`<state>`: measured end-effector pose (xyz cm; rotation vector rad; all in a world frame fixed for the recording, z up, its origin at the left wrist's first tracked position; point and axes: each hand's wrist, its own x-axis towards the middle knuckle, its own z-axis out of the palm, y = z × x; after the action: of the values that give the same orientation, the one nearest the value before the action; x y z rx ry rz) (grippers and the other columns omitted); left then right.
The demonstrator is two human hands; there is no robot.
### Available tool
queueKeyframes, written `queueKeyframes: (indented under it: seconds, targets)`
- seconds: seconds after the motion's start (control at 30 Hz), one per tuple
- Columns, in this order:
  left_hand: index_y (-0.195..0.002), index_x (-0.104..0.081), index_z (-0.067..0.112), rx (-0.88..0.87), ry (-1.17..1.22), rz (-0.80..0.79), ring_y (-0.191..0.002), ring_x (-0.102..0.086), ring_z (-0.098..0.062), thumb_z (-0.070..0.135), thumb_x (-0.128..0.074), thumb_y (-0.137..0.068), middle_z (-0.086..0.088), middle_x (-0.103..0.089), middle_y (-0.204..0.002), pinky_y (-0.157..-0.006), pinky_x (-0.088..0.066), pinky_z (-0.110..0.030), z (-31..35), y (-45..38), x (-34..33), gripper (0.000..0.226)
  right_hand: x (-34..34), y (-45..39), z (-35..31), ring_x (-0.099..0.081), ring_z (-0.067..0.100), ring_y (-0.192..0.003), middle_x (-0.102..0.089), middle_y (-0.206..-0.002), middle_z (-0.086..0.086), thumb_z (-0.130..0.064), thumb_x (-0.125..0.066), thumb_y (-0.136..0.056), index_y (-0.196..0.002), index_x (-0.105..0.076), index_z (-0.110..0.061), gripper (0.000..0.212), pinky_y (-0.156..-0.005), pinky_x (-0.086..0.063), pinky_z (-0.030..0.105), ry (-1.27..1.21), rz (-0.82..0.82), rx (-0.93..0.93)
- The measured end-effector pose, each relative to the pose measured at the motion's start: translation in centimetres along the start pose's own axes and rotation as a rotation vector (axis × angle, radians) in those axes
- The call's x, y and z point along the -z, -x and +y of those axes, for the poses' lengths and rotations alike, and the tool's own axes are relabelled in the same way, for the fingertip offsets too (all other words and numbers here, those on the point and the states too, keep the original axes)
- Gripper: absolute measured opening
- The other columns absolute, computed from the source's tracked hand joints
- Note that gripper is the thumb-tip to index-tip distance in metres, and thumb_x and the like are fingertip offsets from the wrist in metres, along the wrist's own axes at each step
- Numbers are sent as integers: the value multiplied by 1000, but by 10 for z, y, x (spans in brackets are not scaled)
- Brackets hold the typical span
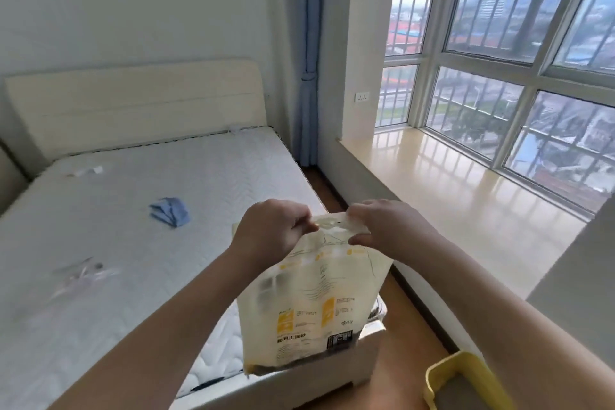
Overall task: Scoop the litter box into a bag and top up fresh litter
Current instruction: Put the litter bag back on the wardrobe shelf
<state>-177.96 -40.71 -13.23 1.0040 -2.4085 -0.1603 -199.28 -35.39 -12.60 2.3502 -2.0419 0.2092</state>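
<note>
Litter bag (316,303), top pinched by left hand (269,230) and right hand (376,226), needs an even, steady pull apart to open cleanly.

Cream-yellow litter bag (314,303) hangs upright above the yellow litter box (442,376).

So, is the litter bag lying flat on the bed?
No, both hands, left and right, hold the bag up by its top edge.

The yellow litter box (466,383) is cut off by the bottom edge, only one corner showing. The print on the litter bag (312,303) is too blurred to read. Clear scraps (81,271) near the mattress's (116,210) left edge are smeared beyond telling.
</note>
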Motion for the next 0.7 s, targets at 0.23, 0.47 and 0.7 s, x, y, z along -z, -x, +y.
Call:
queueKeyframes:
  seconds: [0.23, 0.47, 0.7]
  targets:
    - [-81, -73, 16, 103, -63, 54, -60, -58, -17, 33, -69, -87, 1, -68, -69, -54, -42, -26, -75, 92, 68, 18, -13, -39, -126, -59, 13, -80, -59, -88, -12, -36, -53, -93, -92, -57, -31, 6, -71, -48, 29, 140, 41, 215]
    - [-82, -75, 17, 248, -227, 99, -60, -57, -16, 35, -68, -88, 0, -69, -68, -57, -41, -25, -141, 185, 140, 21, -42, -70, -252, -55, 9, -74, -58, -81, -13, -34, -59, -89, -77, -49, -35, 15, -61, -43, 24, -205, 53, 296]
    - [-90, -75, 21, 471, -363, 102, -69, -62, -17, 39, -63, -90, 3, -71, -77, -62, -46, -28, -192, 254, 195, 22, -63, -115, -354, -55, 10, -75, -57, -82, -13, -34, -58, -90, -87, -61, -30, 6, -63, -46, 26, -279, 45, 471]
